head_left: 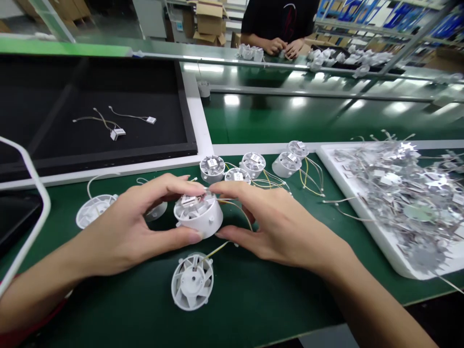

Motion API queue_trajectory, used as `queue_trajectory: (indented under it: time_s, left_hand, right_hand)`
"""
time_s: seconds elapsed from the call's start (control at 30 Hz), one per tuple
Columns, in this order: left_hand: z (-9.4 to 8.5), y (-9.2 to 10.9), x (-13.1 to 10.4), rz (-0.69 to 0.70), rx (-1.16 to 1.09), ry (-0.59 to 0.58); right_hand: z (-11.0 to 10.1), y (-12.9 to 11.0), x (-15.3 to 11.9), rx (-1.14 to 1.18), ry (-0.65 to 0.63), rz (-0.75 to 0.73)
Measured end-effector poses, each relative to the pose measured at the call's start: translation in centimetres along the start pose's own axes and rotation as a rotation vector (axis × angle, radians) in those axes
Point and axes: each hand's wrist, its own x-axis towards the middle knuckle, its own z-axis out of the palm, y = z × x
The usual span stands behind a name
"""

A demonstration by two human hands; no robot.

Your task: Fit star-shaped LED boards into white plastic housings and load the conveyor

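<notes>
Between my hands is a white round fan housing point(203, 218), slightly tilted, with a silvery finned plate and a wired label on top. My left hand point(136, 220) grips its left side, thumb at the front and fingers on top. My right hand point(277, 222) closes on its right side, forefinger on the top edge and thumb low at the base. Just in front lies another fan housing point(192, 282) with its vanes facing up. Behind my left hand sits a fan housing point(94, 211), and one more point(157, 211) is partly hidden by the fingers.
Several fan housings with silvery tops point(253, 164) stand behind my hands, wires trailing. At right, a white foam tray point(348, 193) holds a heap of finned metal plates. A black mat point(152, 87) carries small wired parts point(118, 133). Across the green bench, a person's hands point(284, 47) work.
</notes>
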Motion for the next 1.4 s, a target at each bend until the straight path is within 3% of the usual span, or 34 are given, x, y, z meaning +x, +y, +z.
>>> queue_trajectory:
  time_s: [0.23, 0.63, 0.83, 0.97, 1.2, 1.4]
  left_hand:
    - [0.1, -0.1, 0.0, -0.057, -0.074, -0.035]
    - [0.7, -0.9, -0.1, -0.043, 0.013, -0.09]
    - [2.4, -2.3, -0.1, 0.202, 0.354, -0.081]
    - [1.6, -2.0, 0.1, 0.28, 0.464, -0.105]
    - [-2.7, -1.7, 1.0, 0.106, 0.518, 0.094]
    - [-4.1, -0.8, 1.4, -0.162, 0.673, 0.041]
  right_hand:
    - [0.4, 0.2, 0.0, -0.039, 0.057, -0.086]
    - [0.8, 1.0, 0.0, -0.25, 0.003, -0.136]
    - [1.7, 1.5, 0.5, -0.451, -0.062, -0.112]
    - [1.7, 1.8, 0.4, -0.544, -0.07, -0.11]
    - [1.3, 0.6, 0.3, -0.446, 0.001, -0.142]
    - [2.5, 0.4, 0.4, -0.428, 0.035, -0.297]
